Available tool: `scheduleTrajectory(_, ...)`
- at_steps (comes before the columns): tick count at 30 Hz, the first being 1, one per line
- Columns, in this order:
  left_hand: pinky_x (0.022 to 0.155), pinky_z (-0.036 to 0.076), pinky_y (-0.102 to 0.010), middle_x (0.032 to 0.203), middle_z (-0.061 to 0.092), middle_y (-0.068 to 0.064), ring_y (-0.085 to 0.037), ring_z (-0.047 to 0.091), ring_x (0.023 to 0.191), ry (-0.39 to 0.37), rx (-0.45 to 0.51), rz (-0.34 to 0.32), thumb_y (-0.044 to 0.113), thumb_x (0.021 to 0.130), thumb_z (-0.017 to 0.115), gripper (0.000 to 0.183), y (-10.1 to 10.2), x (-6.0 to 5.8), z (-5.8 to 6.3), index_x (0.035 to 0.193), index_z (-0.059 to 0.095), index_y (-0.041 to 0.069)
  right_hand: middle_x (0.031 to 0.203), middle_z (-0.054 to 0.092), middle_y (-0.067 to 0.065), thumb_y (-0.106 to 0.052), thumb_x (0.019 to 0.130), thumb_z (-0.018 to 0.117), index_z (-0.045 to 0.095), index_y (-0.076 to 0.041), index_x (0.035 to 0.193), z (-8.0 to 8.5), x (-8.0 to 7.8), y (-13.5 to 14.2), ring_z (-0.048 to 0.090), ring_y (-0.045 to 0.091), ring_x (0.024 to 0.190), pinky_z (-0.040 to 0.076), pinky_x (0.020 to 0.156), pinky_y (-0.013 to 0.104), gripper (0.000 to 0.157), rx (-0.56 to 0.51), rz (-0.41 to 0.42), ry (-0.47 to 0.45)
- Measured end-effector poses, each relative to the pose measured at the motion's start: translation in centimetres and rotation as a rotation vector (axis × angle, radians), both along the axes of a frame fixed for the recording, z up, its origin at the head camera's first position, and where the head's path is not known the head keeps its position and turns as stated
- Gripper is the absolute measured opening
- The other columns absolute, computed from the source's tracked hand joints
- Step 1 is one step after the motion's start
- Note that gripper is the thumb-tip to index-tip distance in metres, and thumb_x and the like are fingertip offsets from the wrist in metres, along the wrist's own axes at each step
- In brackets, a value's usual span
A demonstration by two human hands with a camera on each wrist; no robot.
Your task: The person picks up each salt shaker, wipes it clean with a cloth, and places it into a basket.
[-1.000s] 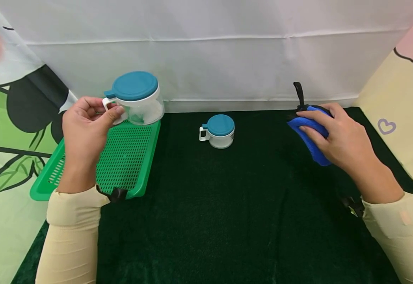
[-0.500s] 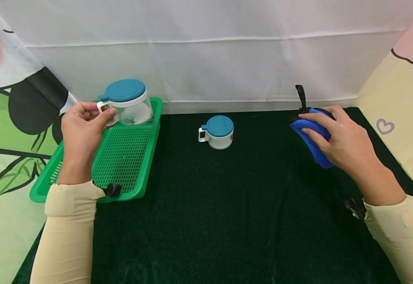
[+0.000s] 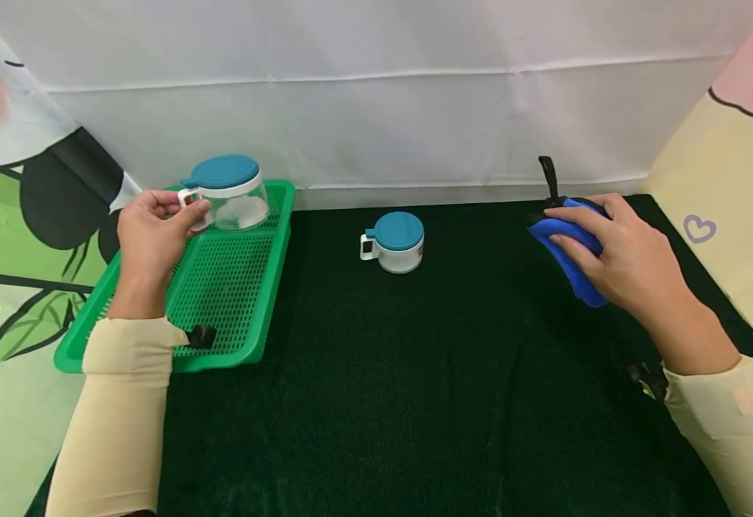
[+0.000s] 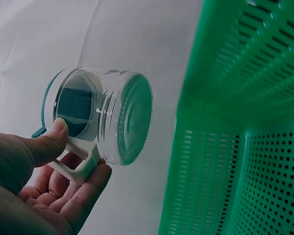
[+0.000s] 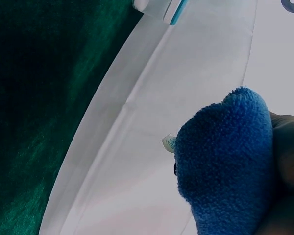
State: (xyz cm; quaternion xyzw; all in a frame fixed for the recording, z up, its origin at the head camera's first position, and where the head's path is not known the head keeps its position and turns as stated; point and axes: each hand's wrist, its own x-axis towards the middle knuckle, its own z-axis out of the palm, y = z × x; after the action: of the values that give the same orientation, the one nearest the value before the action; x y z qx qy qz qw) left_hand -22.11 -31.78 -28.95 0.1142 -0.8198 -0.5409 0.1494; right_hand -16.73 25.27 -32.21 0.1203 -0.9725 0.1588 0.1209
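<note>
Clear blue-lidded glass jar pinched by left hand, not yet set down, near green plastic basket | smaller blue-lidded jar untouched on bench | fuzzy blue cloth gripped by right hand

Head view's pretty bright and even, soft light on the white backdrop, though the dark green tablecloth swallows most of its detail. Both wrist views are way dimmer and colder. Left one catches small glints on the glass jar. Right one bows the tablecloth's edge, and the right hand sinks into murky shadow beside the blue microfiber cloth.
</note>
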Motion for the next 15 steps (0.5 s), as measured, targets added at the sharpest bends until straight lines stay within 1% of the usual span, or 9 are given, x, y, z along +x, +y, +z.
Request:
scheduleTrajectory(9,0.071,0.055,-0.013,0.093,0.063,0.012,0.001,0.065,0.082,-0.079,-0.070,0.004,0.034,0.093,0.075,0.028,-0.9,-1.6,-0.9,0.110,0.059,0.019,0.143,0.041,0.029,-0.039,0.105,0.059,0.054,-0.031,0.148,-0.1,0.1,0.4,0.056,0.056,0.105,0.051,0.077,0.075,0.044,-0.005,-0.002,-0.005)
scheduleTrajectory(15,0.072,0.055,-0.014,0.095,0.062,0.012,0.002,0.065,0.082,-0.128,-0.122,0.003,0.036,0.095,0.074,0.030,-1.2,-2.2,-1.5,0.112,0.056,0.019,0.140,0.042,0.029,-0.040,0.106,0.059,0.054,-0.030,0.148,-0.2,0.1,0.6,0.056,0.054,0.103,0.052,0.076,0.074,0.044,-0.010,0.003,-0.009)
